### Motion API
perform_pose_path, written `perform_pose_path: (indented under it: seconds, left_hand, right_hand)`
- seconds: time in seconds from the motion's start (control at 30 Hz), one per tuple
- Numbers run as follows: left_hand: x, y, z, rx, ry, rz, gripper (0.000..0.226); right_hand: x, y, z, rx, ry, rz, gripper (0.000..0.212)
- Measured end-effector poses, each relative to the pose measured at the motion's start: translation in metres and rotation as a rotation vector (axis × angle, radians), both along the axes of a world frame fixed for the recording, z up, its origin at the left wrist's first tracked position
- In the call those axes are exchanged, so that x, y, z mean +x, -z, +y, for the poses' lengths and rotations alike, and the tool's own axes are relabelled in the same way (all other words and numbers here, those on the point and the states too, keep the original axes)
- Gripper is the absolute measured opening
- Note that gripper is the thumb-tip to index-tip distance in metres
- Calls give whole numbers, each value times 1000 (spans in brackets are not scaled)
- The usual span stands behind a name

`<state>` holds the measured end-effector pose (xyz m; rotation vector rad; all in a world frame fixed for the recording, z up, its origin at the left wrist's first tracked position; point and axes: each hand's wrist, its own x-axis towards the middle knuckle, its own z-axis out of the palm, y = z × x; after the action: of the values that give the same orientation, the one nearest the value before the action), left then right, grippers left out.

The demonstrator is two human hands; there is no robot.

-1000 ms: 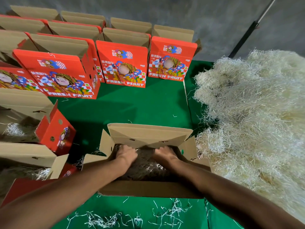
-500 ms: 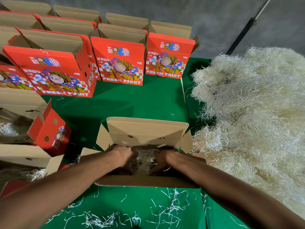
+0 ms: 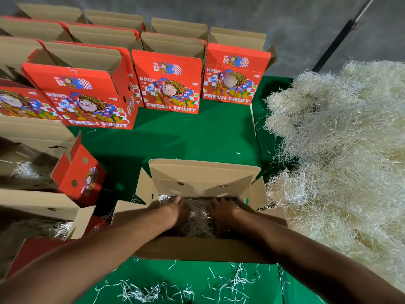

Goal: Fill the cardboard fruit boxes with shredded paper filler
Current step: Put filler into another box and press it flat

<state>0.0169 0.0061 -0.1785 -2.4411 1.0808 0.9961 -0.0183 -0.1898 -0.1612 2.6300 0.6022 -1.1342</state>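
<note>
Hands, left hand (image 3: 175,212) and right hand (image 3: 221,210), sink deeper into the open box (image 3: 203,178) at the green table's (image 3: 197,137) near edge, fingers hidden, grip unclear, tamping shredded paper (image 3: 198,218) inside, this box nearly filled.

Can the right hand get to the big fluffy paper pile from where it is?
Probably yes. The right hand is inside the open box, and the paper pile lies just beside it on that side, with only a low flap between.
</note>
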Motion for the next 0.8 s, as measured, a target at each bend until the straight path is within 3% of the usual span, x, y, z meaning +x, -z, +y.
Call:
perform_pose_path:
  seconds: [0.13, 0.2, 0.3, 0.4, 0.5, 0.6, 0.8]
  left_hand:
    - [-2, 5, -2, 87, -11, -21, 70]
    - [-4, -4, -1, 45, -86, -26, 65]
    - [-3, -31, -12, -39, -71, -218, 39]
    - [-3, -37, -12, 87, -11, -234, 26]
    - [-6, -26, -6, 258, -44, -139, 32]
    - [-4, -4, 4, 263, -9, -94, 47]
    - [5, 8, 7, 347, -38, -137, 77]
  right_hand:
    - [1, -2, 1, 44, 100, 10, 92]
    - [1, -10, 1, 101, 147, -3, 71]
    - [6, -23, 5, 143, 28, -160, 27]
    - [7, -23, 19, 207, -63, -162, 39]
    - [-2, -9, 23, 299, -59, -26, 30]
    - [-15, 3, 14, 207, -92, 9, 23]
    - [-8, -3, 9, -77, -51, -68, 61]
